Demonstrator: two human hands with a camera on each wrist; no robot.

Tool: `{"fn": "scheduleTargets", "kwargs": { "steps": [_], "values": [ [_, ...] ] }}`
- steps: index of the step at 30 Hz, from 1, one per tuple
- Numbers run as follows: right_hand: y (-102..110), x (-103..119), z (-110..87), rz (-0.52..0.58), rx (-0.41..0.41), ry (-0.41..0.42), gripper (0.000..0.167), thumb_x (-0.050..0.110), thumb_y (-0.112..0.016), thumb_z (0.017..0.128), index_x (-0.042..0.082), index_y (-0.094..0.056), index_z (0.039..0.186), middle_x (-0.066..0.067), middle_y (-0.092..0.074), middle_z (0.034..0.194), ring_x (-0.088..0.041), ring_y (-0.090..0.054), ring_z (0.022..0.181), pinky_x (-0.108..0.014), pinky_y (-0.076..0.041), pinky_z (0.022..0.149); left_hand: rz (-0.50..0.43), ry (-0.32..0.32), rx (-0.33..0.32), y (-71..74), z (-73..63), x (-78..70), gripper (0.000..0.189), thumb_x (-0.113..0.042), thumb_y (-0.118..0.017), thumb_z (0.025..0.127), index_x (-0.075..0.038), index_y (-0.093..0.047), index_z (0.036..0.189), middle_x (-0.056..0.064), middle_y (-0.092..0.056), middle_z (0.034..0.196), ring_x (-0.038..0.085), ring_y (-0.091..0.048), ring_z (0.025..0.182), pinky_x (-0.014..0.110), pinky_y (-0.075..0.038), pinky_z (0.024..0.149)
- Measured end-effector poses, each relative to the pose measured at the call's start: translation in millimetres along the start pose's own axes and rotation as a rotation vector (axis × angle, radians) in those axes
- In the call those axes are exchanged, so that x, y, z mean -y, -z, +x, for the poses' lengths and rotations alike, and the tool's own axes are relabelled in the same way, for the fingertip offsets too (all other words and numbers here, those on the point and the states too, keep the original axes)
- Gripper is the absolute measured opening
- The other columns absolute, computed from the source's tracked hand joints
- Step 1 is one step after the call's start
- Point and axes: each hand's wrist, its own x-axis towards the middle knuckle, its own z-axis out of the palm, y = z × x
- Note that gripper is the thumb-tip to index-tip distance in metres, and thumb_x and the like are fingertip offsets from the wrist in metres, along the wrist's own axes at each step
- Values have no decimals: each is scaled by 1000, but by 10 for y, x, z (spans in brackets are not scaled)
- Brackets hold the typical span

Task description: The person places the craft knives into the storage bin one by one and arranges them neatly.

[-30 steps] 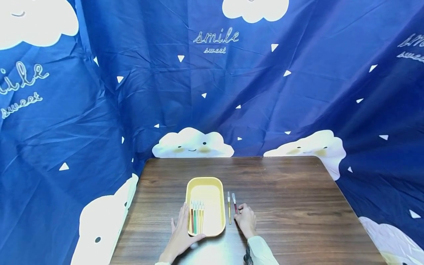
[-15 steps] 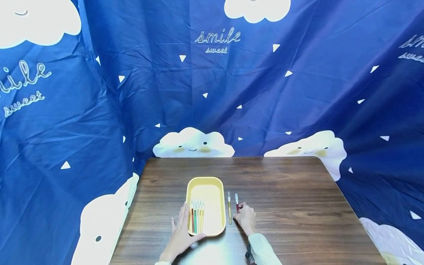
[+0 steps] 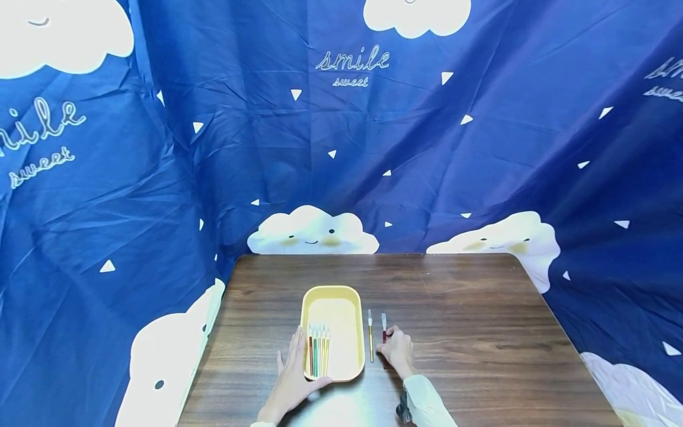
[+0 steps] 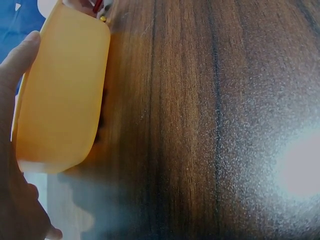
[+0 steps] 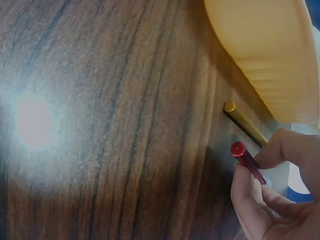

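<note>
My left hand [image 3: 292, 375] rests against the near left corner of a yellow tray [image 3: 358, 332], fingers along its left side and thumb along its front edge. Several slim pen-shaped tools [image 3: 319, 350] with pale pointed ends lie side by side in the tray's near left part. To the right of the tray, a gold pen-shaped tool [image 3: 371, 345] with a clear cap lies on the table. My right hand [image 3: 399, 351] pinches a red pen-shaped tool [image 5: 246, 159] by its handle between thumb and fingers. Its capped end points away, roughly parallel to the gold one.
The brown wood-grain table [image 3: 469, 344] carries all of this. Behind it and at both sides hangs a blue cloth [image 3: 299, 148] printed with white clouds. Light glares off the near tabletop.
The red tool has shifted a little to the right and swung from slanted to nearly straight, in line with the gold one. My left hand and the tray have stayed put.
</note>
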Motion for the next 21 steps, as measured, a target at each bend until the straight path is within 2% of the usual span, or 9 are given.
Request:
{"fn": "scheduleTargets", "kwargs": {
  "steps": [10,17,21],
  "values": [
    [120,179,-13,71,41,-23,36,11,-84,73,3,-64,102,-3,-74,78,-31,-70,75,-49,-56,72,0,12,14,8,-10,14,130,-58,-87,79,-5,-12,170,13,-9,177,51,-19,156,87,-5,111],
    [222,428,-15,102,52,8,38,12,-82,73,5,-63,105,-2,-75,79,-25,-69,72,-46,-56,73,-14,4,26,6,17,20,128,-57,-87,81,-2,-12,169,19,-9,176,51,-18,157,88,-4,110],
    [264,549,-38,113,45,50,37,10,-79,71,5,-63,103,-2,-74,77,-27,-70,75,-48,-56,75,-7,6,21,6,17,13,128,-59,-87,80,-1,-14,168,18,-10,176,51,-19,156,87,-5,111]
  ]
}}
